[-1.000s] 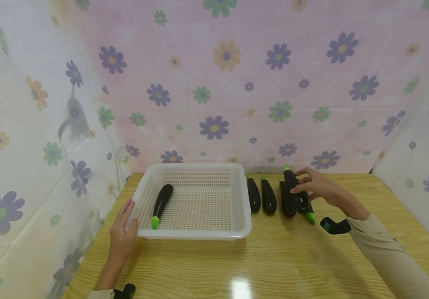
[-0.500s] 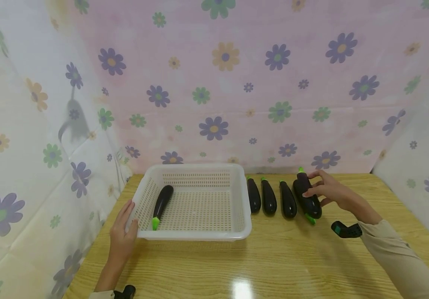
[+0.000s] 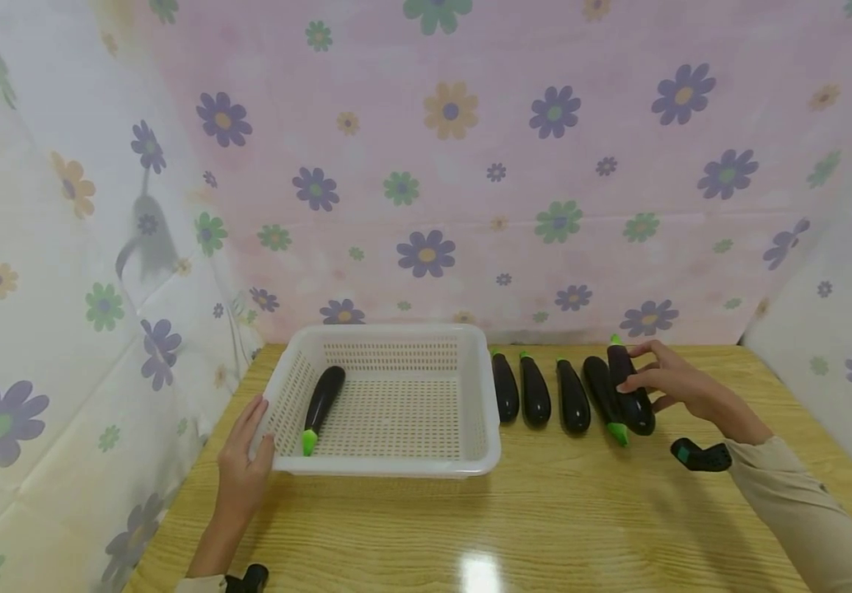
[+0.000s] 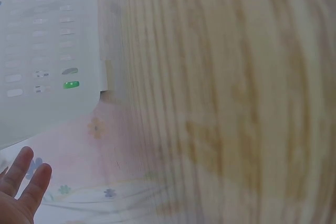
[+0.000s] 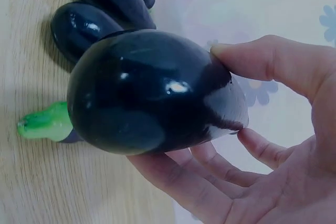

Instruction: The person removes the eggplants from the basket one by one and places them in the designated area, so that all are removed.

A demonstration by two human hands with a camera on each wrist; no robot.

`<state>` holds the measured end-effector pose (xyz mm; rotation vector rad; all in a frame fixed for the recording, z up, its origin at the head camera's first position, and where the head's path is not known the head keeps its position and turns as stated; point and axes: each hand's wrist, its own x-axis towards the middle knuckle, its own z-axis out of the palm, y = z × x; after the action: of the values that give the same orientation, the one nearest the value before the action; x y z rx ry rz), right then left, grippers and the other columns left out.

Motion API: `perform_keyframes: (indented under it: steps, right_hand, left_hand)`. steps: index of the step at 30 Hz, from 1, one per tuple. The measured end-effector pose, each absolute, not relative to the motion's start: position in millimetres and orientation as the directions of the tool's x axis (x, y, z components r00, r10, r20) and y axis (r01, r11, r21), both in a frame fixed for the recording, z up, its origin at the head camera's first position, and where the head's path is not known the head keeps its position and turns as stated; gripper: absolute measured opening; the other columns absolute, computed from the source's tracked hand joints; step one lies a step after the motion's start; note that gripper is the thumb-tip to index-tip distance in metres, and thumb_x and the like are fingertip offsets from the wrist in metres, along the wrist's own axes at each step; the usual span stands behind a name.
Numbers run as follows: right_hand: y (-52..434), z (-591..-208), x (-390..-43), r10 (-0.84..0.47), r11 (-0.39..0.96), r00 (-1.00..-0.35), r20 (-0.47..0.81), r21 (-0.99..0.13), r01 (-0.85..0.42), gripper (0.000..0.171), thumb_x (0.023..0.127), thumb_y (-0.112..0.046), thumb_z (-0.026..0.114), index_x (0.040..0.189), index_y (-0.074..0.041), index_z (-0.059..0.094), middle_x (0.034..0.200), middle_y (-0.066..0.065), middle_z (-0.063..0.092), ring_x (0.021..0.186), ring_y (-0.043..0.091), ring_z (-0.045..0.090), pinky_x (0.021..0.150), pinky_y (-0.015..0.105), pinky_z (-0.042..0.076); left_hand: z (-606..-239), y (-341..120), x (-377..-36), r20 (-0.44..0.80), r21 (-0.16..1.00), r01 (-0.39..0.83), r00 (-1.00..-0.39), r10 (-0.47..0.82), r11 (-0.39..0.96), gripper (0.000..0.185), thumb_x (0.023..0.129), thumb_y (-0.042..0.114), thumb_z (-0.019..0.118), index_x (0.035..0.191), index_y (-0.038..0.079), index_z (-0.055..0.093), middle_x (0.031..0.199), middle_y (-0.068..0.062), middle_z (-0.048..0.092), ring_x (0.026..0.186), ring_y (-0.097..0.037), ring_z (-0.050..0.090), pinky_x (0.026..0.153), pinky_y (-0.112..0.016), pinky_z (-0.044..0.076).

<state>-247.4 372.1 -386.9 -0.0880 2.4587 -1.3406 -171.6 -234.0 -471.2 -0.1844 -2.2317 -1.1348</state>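
Observation:
In the head view a white plastic basket (image 3: 385,467) stands on the table with one dark eggplant (image 3: 325,401) lying inside at its left. My left hand (image 3: 242,461) rests against the basket's left side near the front corner, its fingers fairly straight. The left wrist view shows two of its fingers (image 4: 35,187) beside the perforated wall. To the right, my right hand (image 3: 674,380) holds another eggplant (image 3: 629,395) between thumb and fingers, green stem pointing to the back. Close beside the held one, an eggplant (image 3: 601,391) lies with its green stem toward the front.
Several more eggplants (image 3: 535,391) lie in a row between the basket and the right hand, stems to the back. Flower-patterned cloth (image 3: 426,165) hangs behind and at both sides of the wooden table (image 3: 396,535).
My right hand has carried its eggplant to the right, past the one with its stem toward the front, and lowered it beside that one. The left hand and basket have stayed put.

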Motion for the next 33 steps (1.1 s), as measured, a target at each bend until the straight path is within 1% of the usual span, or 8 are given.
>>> perform_keyframes:
  steps: [7,12,15,19,21,26,31,33]
  right_hand:
    - [379.8,-390.5,-249.3,-0.206,0.567,-0.942,-0.266,-0.817,0.106,0.080,0.089,-0.026,0.064,0.142,0.002,0.012,0.126,0.031,0.041,0.102,0.036,0.052,0.072,0.044,0.051]
    - [387.7,-397.6,-251.2,-0.194,0.568,-0.939,-0.284,-0.813,0.129,0.078,0.091,-0.025,0.061,0.142,0.007,0.011,0.124,0.031,0.042,0.109,0.047,0.046,0.074,0.045,0.051]
    - [393.1,-405.0,-253.7,-0.174,0.571,-0.938,-0.300,-0.807,0.152,0.077,0.093,-0.026,0.058,0.142,0.009,0.010,0.123,0.032,0.045,0.113,0.050,0.043,0.075,0.046,0.051]
    - [399.6,-418.9,-257.0,-0.129,0.565,-0.943,-0.306,-0.805,0.184,0.076,0.093,-0.026,0.057,0.142,0.010,0.012,0.123,0.030,0.046,0.106,0.044,0.047,0.075,0.045,0.051]
    - [402.0,-426.9,-257.6,-0.112,0.562,-0.947,-0.300,-0.805,0.189,0.075,0.093,-0.026,0.058,0.142,0.011,0.014,0.124,0.032,0.044,0.104,0.042,0.048,0.075,0.046,0.051]
    - [405.6,-442.2,-256.3,-0.078,0.574,-0.961,-0.264,-0.800,0.173,0.071,0.093,-0.026,0.057,0.139,0.014,0.020,0.129,0.040,0.038,0.109,0.047,0.047,0.076,0.049,0.051]
    - [404.1,-448.7,-256.8,-0.054,0.596,-0.971,-0.234,-0.788,0.157,0.071,0.092,-0.026,0.059,0.138,0.015,0.023,0.130,0.042,0.035,0.105,0.047,0.050,0.073,0.048,0.052]
    - [402.7,-449.8,-257.2,-0.051,0.615,-0.972,-0.230,-0.774,0.151,0.072,0.092,-0.027,0.059,0.138,0.015,0.023,0.130,0.043,0.034,0.105,0.047,0.051,0.072,0.048,0.052]
  left_hand:
    - [-470.9,-233.1,-172.0,0.601,0.675,0.399,-0.785,-0.149,0.620,0.050,0.086,-0.005,0.053,0.135,-0.002,0.049,0.141,-0.016,0.045,0.128,-0.033,0.040,0.095,-0.006,0.026]
    - [-471.5,-233.7,-172.2,0.589,0.681,0.385,-0.794,-0.152,0.623,0.050,0.086,-0.004,0.053,0.136,0.000,0.049,0.142,-0.014,0.045,0.129,-0.032,0.040,0.094,-0.005,0.026]
    - [-472.0,-234.0,-172.5,0.583,0.683,0.379,-0.798,-0.153,0.625,0.051,0.087,-0.003,0.053,0.137,0.001,0.049,0.142,-0.013,0.044,0.129,-0.031,0.040,0.094,-0.005,0.026]
    - [-472.0,-233.7,-172.4,0.595,0.676,0.389,-0.790,-0.151,0.626,0.050,0.087,-0.004,0.053,0.137,0.000,0.049,0.142,-0.013,0.045,0.128,-0.033,0.040,0.093,-0.005,0.027]
    - [-471.6,-233.5,-172.4,0.604,0.667,0.397,-0.784,-0.146,0.630,0.049,0.087,-0.004,0.053,0.136,0.000,0.049,0.142,-0.013,0.045,0.128,-0.035,0.041,0.094,-0.006,0.026]
    - [-471.1,-232.7,-173.0,0.596,0.670,0.392,-0.790,-0.142,0.630,0.049,0.087,-0.003,0.053,0.136,0.000,0.049,0.142,-0.011,0.044,0.128,-0.033,0.040,0.095,-0.006,0.026]
    - [-470.8,-232.9,-172.1,0.575,0.683,0.370,-0.804,-0.151,0.630,0.050,0.088,-0.001,0.053,0.137,0.001,0.048,0.143,-0.011,0.043,0.130,-0.031,0.039,0.095,-0.006,0.025]
    - [-471.0,-233.6,-171.8,0.567,0.688,0.360,-0.809,-0.157,0.630,0.050,0.088,-0.001,0.053,0.138,0.001,0.048,0.144,-0.009,0.043,0.130,-0.031,0.038,0.096,-0.006,0.024]
